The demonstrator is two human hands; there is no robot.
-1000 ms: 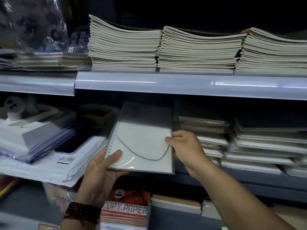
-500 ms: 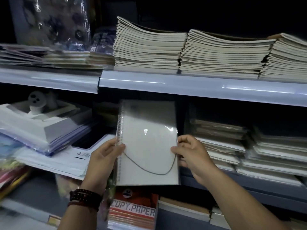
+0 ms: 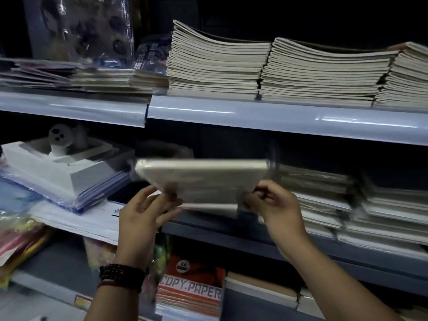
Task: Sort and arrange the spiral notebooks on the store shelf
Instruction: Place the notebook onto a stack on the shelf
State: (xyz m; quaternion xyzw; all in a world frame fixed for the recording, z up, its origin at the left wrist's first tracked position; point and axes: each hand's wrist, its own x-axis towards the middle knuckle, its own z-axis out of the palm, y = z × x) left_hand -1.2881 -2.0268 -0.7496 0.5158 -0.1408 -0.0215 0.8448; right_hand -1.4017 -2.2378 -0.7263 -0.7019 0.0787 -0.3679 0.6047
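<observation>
Through the head camera I see the pale plastic-wrapped notebook lying almost flat in the air, in front of the gap on the blue-grey middle shelf. It is just left of the low stacks of wrapped notebooks. My guess is that it is turned level so it can slide into that gap and lie like its neighbours.

The left hand, with a dark bead bracelet on the wrist, pinches the near left corner between thumb and fingers. The right hand has its fingers curled round the right edge. The hands are well apart, one at each end, which I read as steadying a floppy cover.

The notebook is badly blurred: I cannot make out its binding or any cover marking. The back of the shelf is black, so I cannot tell what lies in the gap. The tall cream notebook piles above run out of frame on the right.
</observation>
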